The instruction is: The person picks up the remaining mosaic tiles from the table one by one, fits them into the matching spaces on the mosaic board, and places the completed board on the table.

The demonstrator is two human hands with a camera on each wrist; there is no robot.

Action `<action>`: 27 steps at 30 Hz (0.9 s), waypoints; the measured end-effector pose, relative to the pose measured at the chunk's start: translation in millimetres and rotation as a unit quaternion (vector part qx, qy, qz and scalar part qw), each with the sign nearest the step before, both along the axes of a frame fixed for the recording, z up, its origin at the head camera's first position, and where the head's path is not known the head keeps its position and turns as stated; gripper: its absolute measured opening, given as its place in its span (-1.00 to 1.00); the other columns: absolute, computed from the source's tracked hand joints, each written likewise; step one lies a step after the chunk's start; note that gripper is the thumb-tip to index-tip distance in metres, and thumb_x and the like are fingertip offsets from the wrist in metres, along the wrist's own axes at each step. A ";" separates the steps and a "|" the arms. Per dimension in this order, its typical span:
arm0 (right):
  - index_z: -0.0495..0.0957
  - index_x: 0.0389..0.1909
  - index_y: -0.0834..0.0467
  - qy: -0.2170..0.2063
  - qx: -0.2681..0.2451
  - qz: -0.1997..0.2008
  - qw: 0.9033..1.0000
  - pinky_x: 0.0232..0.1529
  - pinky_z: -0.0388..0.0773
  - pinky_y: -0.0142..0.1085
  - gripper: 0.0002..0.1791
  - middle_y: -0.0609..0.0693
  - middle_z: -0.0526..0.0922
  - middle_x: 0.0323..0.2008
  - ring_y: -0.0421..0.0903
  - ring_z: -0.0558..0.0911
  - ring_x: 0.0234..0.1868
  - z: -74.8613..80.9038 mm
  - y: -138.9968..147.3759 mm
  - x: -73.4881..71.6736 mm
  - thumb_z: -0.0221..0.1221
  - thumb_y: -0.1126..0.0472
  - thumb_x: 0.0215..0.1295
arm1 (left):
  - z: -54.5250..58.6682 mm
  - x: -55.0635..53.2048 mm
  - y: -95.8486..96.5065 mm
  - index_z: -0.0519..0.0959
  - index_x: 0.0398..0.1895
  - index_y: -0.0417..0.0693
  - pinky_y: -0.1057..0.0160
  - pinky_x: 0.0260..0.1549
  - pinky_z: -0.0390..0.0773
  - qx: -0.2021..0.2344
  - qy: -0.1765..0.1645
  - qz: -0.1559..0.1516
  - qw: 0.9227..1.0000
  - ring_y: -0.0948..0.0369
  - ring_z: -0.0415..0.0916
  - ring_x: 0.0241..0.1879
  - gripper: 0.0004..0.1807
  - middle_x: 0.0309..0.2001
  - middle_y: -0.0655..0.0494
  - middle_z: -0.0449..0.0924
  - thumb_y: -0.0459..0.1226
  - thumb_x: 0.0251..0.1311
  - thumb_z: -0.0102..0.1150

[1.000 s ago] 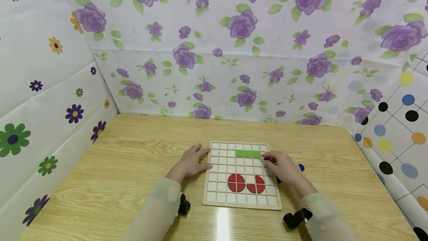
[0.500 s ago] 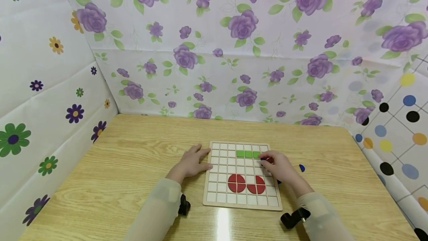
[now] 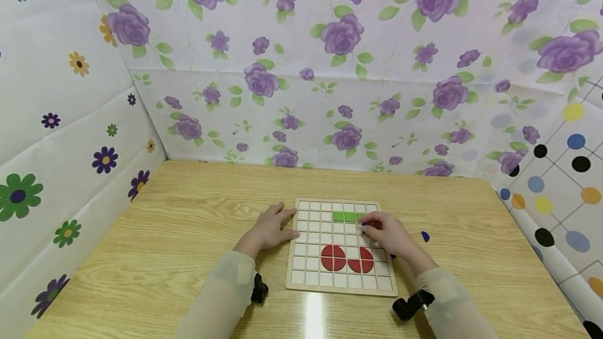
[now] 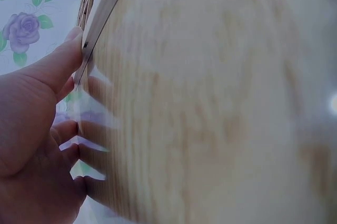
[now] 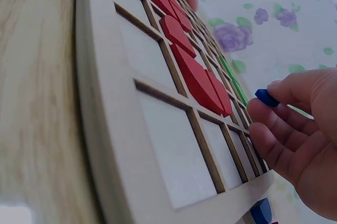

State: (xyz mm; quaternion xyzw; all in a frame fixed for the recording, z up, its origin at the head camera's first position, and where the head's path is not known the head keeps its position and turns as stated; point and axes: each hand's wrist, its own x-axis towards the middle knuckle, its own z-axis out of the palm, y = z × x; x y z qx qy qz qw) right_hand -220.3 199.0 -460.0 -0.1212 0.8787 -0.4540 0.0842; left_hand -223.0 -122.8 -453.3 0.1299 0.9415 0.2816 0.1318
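Note:
My right hand (image 3: 393,234) pinches a small blue tile (image 5: 267,98) between thumb and fingertips, over the right side of a wooden grid board (image 3: 341,292). Close by its fingertips is a row of green square tiles (image 3: 349,217). Below, red quarter-circle tiles form a full disc (image 3: 327,251), and beside it a disc with its upper left quarter absent (image 3: 366,266). My left hand (image 3: 268,228) rests at the board's left edge, fingers spread, with the thumb touching the rim in the left wrist view. My right fingers partly cover the last green tile.
On the wooden table (image 3: 212,187), right of the board, lies a blue half-round piece (image 3: 425,236). Another blue piece (image 5: 261,211) sits beside the board's edge, with a bit of red next to it. Flower-printed cloth (image 3: 301,93) stands behind the table.
My right hand has shifted slightly left over the board with the blue tile, covering part of the rightmost green tile. My left hand has stayed at the board's edge.

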 end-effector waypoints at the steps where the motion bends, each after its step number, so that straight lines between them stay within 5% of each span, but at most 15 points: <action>1: 0.57 -0.02 0.20 -0.007 -0.005 -0.001 1.000 -0.47 0.54 -0.32 -0.74 0.04 0.65 -0.28 -0.10 0.55 -0.38 0.1 -0.7 -0.3 0.14 0.23 0.33 | -0.1 -0.1 0.0 0.22 0.42 0.12 -0.21 0.41 -0.21 0.000 0.000 0.000 1.000 -0.11 -0.26 0.49 -0.29 0.50 -0.16 -0.12 0.02 0.22 0.15; 17: 0.59 -0.11 0.24 -0.007 -0.013 0.019 1.000 -0.56 0.48 -0.35 -0.81 0.08 0.62 -0.31 -0.12 0.47 -0.47 4.7 -16.0 -6.7 0.13 0.28 0.31 | -1.6 -0.7 -0.7 0.22 0.42 0.14 -0.22 0.40 -0.21 -0.004 0.002 -0.002 1.000 -0.11 -0.25 0.49 -0.29 0.50 -0.16 -0.12 0.03 0.22 0.15; 27: 0.60 -0.11 0.23 0.019 0.010 0.022 1.000 -0.25 0.51 -0.37 -0.79 0.02 0.65 -0.26 -0.18 0.57 -0.27 4.4 -24.1 -10.9 0.18 0.27 0.28 | -0.6 -0.2 -0.6 0.21 0.43 0.13 -0.22 0.40 -0.22 -0.001 0.002 -0.001 1.000 -0.11 -0.25 0.49 -0.29 0.50 -0.16 -0.12 0.02 0.23 0.15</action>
